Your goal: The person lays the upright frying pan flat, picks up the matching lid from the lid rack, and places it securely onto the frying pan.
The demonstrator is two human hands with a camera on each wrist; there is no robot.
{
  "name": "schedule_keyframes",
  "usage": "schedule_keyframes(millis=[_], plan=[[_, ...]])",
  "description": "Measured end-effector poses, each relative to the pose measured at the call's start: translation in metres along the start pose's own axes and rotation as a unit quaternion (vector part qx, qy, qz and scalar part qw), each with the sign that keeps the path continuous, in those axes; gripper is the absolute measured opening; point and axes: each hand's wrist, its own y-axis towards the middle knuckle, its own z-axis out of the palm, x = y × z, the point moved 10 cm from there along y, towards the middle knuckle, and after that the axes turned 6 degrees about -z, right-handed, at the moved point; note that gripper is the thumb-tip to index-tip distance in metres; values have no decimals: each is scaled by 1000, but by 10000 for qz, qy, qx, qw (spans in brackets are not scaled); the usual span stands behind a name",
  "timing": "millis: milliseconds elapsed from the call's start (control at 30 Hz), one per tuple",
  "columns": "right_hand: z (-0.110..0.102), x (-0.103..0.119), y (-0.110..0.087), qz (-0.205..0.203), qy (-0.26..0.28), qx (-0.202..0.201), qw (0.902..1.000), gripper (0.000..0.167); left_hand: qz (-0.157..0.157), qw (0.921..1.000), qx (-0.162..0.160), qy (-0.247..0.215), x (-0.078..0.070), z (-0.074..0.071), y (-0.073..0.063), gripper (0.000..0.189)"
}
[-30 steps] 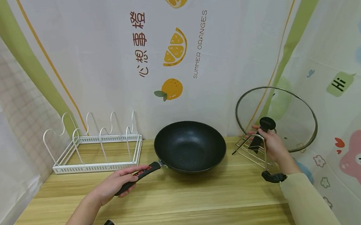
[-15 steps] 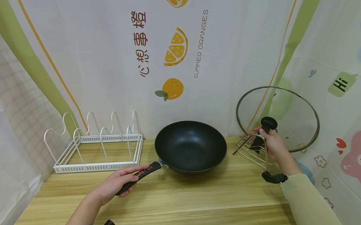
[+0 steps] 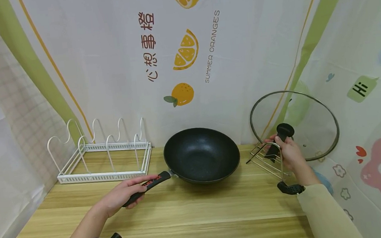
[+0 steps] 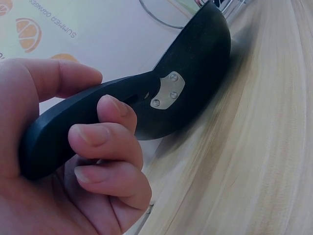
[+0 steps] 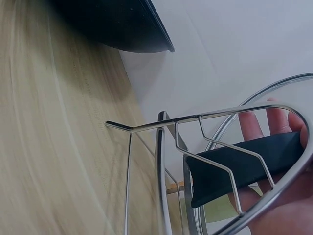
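In the head view a black wok (image 3: 201,154) sits on the table, its bowl tilted toward me. My left hand (image 3: 123,194) grips its black handle (image 3: 155,180); in the left wrist view the fingers curl under that handle (image 4: 68,122). Over on the right, a glass pot lid (image 3: 309,123) with a metal rim stands nearly upright at a wire lid rack (image 3: 267,167). My right hand (image 3: 290,155) holds the lid by its black handle (image 3: 284,130). From the right wrist, the rack's wire loop (image 5: 195,117) partly covers that handle (image 5: 244,166) and the fingers behind it.
A white pan rack (image 3: 103,177) with several curved dividers stands left of the wok. Behind everything hangs a white curtain (image 3: 115,84) printed with oranges, and another patterned curtain (image 3: 342,119) closes off the right side. The wooden table (image 3: 200,217) runs toward me.
The head view shifts very slightly. Both hands keep their holds, and the wok and lid stay where they were.
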Motion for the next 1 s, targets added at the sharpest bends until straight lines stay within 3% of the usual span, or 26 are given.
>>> schedule_keyframes(millis=[533, 800, 1000], plan=[[-2, 21, -4, -84, -192, -112, 9997, 27, -9, 10000, -4, 58, 0, 0, 0, 53], [-2, 33, -2, -156, 498, -151, 9985, 24, -6, 10000, 3, 51, -1, 1, 0, 52], [-4, 42, -4, -155, 409, -172, 9989, 22, -4, 10000, 3, 46, -2, 2, -1, 52]])
